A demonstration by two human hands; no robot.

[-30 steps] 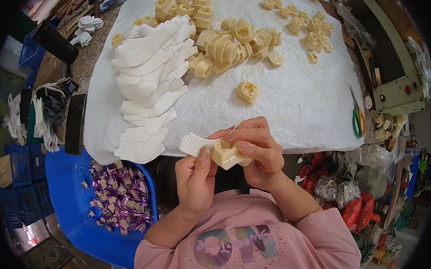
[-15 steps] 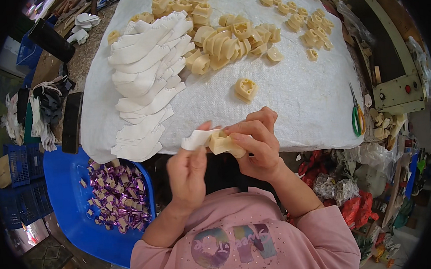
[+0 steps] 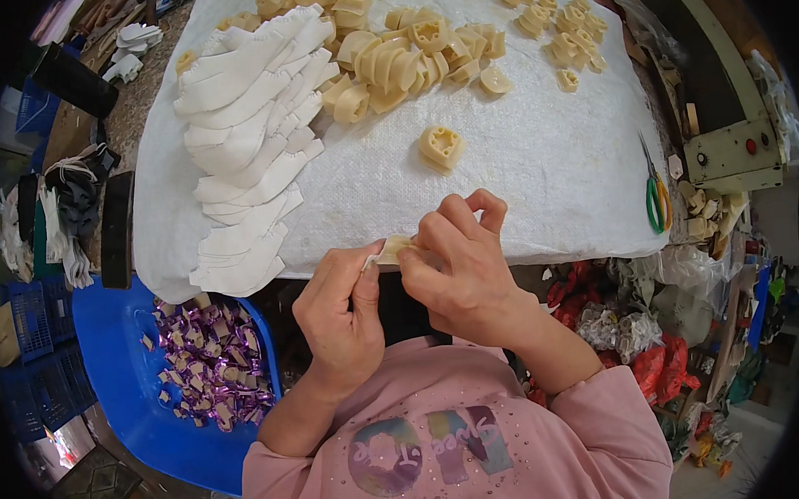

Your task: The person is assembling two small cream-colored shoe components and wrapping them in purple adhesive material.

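Observation:
Just off the table's near edge, my two hands meet around one cream moulded piece, like a shoe heel (image 3: 399,246). My right hand (image 3: 462,269) wraps it from the right, its fingers covering most of it. My left hand (image 3: 337,307) pinches a white strip (image 3: 372,259) against the piece's left side; little of the strip shows. A single cream heel (image 3: 441,149) with a ribbed hollow top stands on the white cloth (image 3: 541,188) beyond my hands. Overlapping curved white strips (image 3: 250,149) lie to the left. Behind is a heap of cream heels (image 3: 399,64).
A blue basin (image 3: 118,391) holds several purple-covered pieces (image 3: 211,359) at lower left. Green-and-orange-handled scissors (image 3: 656,202) lie at the cloth's right edge. More cream heels (image 3: 573,32) sit at far right, beside a pale green machine (image 3: 738,155). A dark flat object (image 3: 118,230) lies left.
My left hand has drawn in closer to the heel, and the strip that stuck out leftward is now mostly hidden. My right hand has turned over the heel. The whole view has shifted slightly.

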